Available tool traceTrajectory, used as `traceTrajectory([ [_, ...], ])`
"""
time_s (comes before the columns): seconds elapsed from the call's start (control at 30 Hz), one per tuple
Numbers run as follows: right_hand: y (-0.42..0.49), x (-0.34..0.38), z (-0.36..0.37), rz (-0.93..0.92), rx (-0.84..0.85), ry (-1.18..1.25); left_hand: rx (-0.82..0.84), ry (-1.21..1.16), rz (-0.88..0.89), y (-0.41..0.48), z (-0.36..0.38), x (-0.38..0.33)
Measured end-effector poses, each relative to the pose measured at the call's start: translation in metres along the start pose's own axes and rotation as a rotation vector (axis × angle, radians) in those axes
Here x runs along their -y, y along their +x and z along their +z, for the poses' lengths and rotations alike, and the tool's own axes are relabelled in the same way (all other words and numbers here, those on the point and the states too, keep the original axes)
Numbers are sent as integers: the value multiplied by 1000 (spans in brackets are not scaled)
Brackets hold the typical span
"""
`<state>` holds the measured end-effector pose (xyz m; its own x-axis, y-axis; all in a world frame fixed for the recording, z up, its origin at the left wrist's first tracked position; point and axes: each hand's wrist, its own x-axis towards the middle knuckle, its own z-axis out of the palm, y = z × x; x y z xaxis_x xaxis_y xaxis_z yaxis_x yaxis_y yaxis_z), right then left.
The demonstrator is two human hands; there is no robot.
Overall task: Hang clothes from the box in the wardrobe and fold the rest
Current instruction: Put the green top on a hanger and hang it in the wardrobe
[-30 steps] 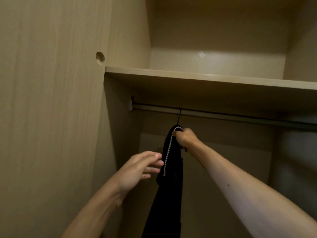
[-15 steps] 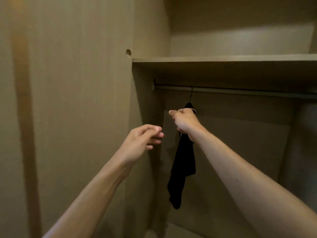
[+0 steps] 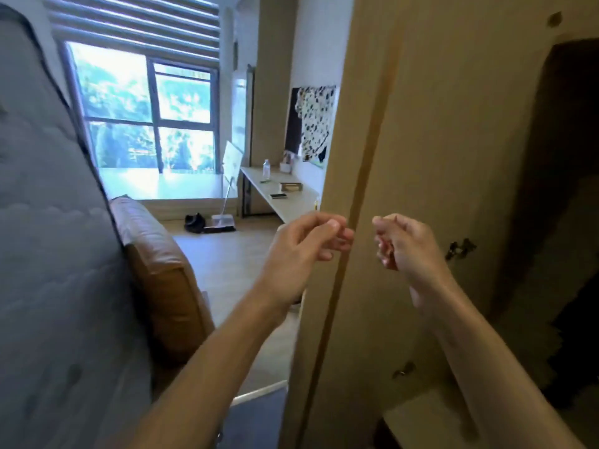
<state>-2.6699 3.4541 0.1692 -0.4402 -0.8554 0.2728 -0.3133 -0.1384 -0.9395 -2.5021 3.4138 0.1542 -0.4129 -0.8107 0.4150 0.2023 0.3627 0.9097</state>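
Count: 1 left hand (image 3: 301, 241), 1 right hand (image 3: 405, 244), 1 wardrobe door (image 3: 437, 140), 1 window (image 3: 146, 115), 1 bottle (image 3: 266, 168), 1 spotted garment (image 3: 316, 121).

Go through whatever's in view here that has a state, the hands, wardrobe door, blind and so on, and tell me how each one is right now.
left hand: empty, fingers loosely curled
right hand: empty, fingers loosely curled
wardrobe door: swung open, hinges showing
blind: raised above the panes
mattress: stood on edge
bottle: upright on the desk
spotted garment: hanging up
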Motion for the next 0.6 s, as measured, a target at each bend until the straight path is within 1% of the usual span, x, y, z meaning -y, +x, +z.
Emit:
traceTrajectory([
  [0.13,7,-23,79,44,137,95,-201,71,-54,-14,-82,19],
  [0.23,25,-39,133,90,201,139,-281,129,-89,-17,-127,39],
  [0.4,72,-65,211,145,212,148,-341,143,-185,-2,-178,80],
  [0.5,98,-87,250,182,207,156,-344,130,-225,22,-201,108],
  [0.6,117,-105,273,215,206,177,-334,113,-225,44,-215,131],
])
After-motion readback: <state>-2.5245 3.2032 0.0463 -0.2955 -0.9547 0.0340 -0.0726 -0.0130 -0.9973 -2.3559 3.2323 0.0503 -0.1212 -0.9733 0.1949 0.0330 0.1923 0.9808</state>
